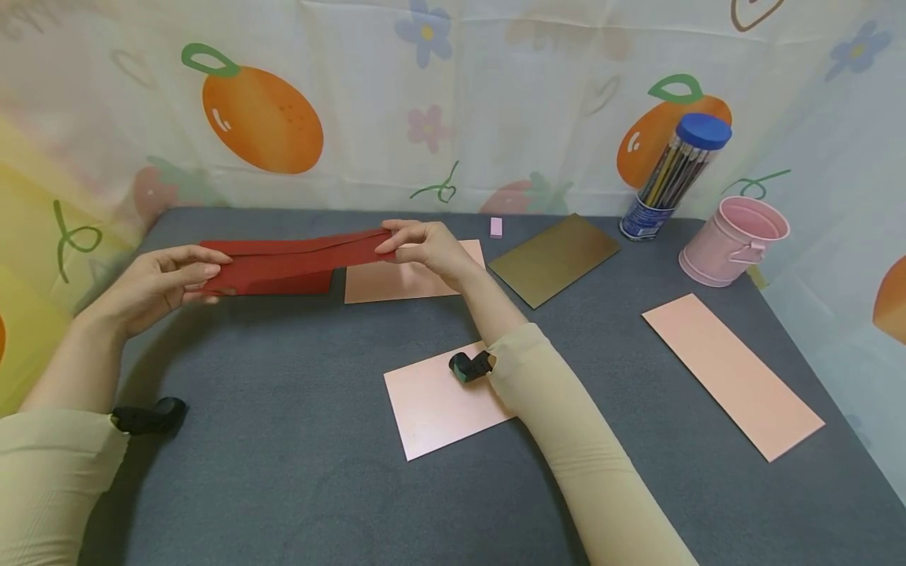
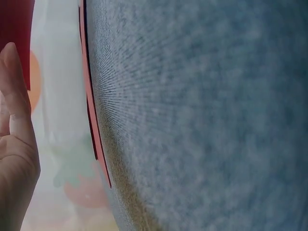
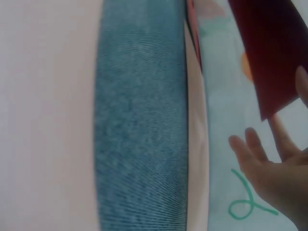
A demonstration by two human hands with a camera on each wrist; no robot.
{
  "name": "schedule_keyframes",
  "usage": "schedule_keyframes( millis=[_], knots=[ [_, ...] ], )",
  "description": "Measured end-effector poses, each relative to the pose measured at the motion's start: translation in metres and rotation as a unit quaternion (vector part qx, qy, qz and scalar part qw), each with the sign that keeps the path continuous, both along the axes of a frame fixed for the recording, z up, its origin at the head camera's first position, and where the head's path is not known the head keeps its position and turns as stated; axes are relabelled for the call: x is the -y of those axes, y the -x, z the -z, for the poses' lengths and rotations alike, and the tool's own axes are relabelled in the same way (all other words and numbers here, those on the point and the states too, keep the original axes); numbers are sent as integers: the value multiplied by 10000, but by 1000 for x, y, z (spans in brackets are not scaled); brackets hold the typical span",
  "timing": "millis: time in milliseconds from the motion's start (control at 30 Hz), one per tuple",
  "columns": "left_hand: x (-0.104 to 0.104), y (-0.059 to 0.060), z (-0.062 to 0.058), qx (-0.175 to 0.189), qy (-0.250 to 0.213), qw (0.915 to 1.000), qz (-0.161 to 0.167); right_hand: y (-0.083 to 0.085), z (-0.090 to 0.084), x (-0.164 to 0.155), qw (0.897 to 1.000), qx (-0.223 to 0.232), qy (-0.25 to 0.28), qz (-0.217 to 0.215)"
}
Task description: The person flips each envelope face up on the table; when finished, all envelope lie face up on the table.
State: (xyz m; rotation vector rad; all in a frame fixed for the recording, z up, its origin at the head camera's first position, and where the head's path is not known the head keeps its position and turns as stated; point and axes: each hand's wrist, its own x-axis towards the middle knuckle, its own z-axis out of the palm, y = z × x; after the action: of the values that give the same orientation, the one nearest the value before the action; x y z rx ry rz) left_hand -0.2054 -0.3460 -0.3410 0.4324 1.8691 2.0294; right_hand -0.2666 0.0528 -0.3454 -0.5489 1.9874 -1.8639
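Note:
Both hands hold a flat red paper piece [image 1: 290, 263] above the back left of the table, one at each end. It is long, with a line along its length like a fold. My left hand [image 1: 166, 279] pinches the left end between thumb and fingers. At the right end, the thumb and fingers of my right hand [image 1: 432, 248] pinch it; in the right wrist view, other fingers of that hand [image 3: 274, 168] are spread. Other red paper [image 1: 314, 284] lies on the table beneath, partly hidden. A pale pink sheet [image 1: 403, 283] lies beside it.
Another pink sheet [image 1: 442, 409] lies under the right forearm, and a long one [image 1: 732, 373] at the right. Near the back edge are a gold-brown sheet [image 1: 555, 259], a small pink block [image 1: 496, 228], a blue-lidded pencil tub [image 1: 672, 181] and a pink bucket [image 1: 729, 244].

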Motion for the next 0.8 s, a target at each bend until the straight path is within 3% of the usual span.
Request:
schedule_keyframes(
  millis=[67,233,400,667,800],
  knots=[
    [-1,0,0,20,154,9997,-171,0,1,0,9997,-161,-201,21],
    [-1,-1,1,65,125,9996,-251,-1,3,2,9965,-582,-595,27],
    [-4,-1,0,160,323,9987,-367,-3,3,5,9949,-757,-663,93],
    [-4,-2,-1,101,513,9978,-397,-7,1,10,9991,-419,-44,-45],
    [-4,-3,-1,110,582,9973,-424,-8,0,9,9990,45,432,-33]
  ],
)
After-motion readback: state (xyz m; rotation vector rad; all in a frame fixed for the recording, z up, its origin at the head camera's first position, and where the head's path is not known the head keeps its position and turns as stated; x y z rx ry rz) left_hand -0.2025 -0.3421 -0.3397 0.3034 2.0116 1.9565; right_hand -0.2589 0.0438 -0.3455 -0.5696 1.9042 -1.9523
